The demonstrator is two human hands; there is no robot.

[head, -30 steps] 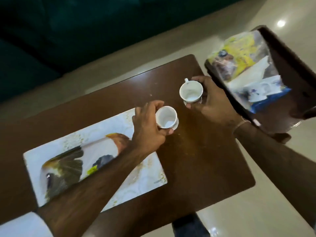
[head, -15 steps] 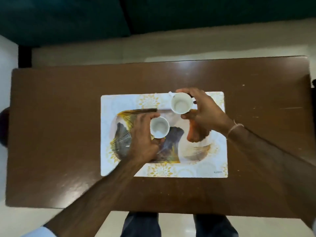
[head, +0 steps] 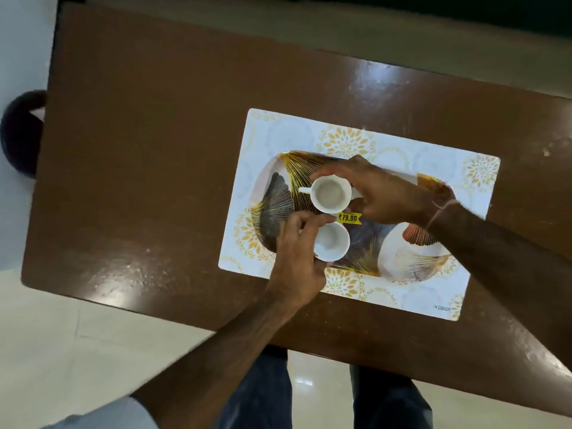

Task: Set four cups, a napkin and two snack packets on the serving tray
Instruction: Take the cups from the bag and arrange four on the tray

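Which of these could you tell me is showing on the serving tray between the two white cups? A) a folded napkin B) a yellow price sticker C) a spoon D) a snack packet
B: a yellow price sticker reading 79.00 sits on the tray between the cup in the right hand and the cup in the left hand; no napkin, packet or spoon is in view.

Table (head: 154, 150) cut off at right edge; tray (head: 278, 134) centre hidden under hands (whether cups touch it: unclear).
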